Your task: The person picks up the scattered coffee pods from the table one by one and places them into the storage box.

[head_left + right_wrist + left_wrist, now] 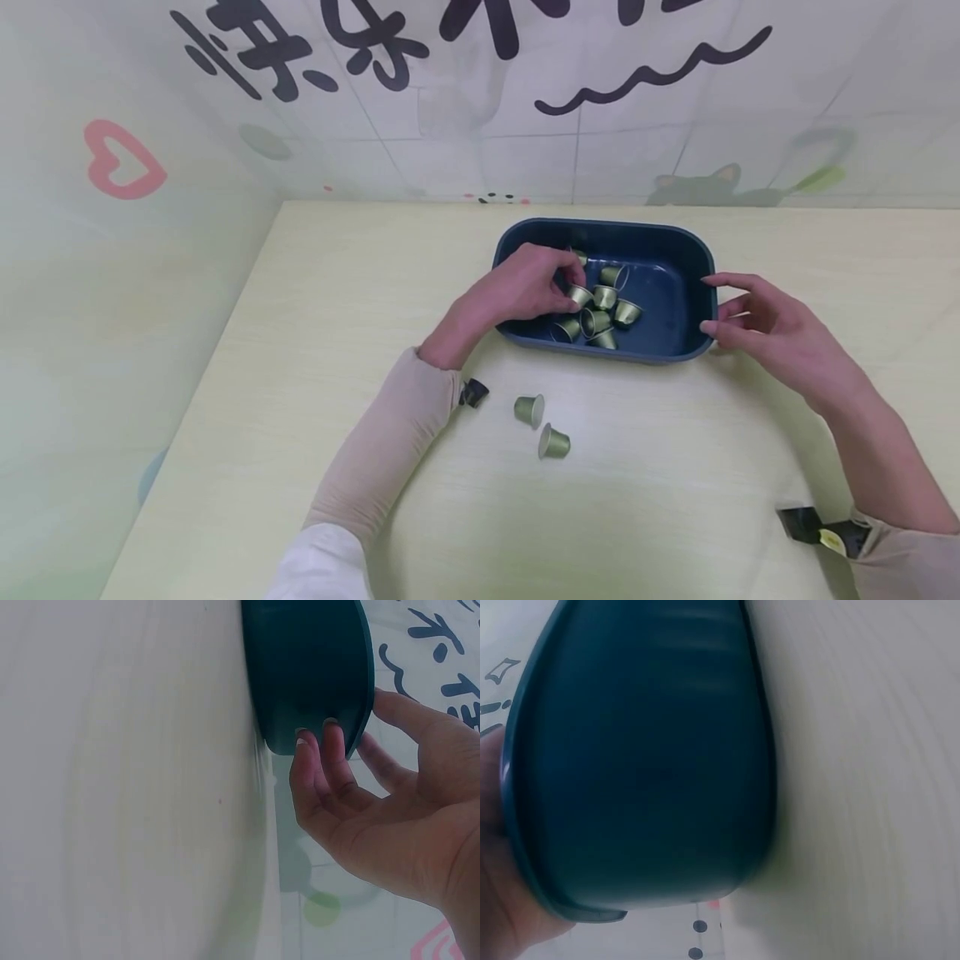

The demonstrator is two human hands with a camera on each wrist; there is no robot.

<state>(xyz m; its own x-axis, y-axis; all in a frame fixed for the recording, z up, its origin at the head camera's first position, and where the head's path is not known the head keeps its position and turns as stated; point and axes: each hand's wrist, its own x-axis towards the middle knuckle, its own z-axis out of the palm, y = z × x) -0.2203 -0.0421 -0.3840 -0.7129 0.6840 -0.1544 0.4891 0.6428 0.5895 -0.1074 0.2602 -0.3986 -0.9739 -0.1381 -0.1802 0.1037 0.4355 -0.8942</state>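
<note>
In the head view, my left hand (528, 283) reaches over the left side of a dark blue plastic bin (663, 312). Its thumb and forefinger pinch a green coffee capsule (580, 295) inside. Several more green capsules (596, 322) lie loose around those fingertips. At the bin's right end, my right hand (776, 333) touches the rim with its forefinger and thumb, the other fingers loosely bent. The right wrist view shows these fingers (336, 761) against the bin's outer end wall. The bin's outside hides the capsules in the left wrist view.
Two green capsules (529, 411) lie on the pale wooden table (645, 500) in front of the bin. Behind, a wall (487, 158) with dark lettering meets the table's back edge. Another wall stands along the left.
</note>
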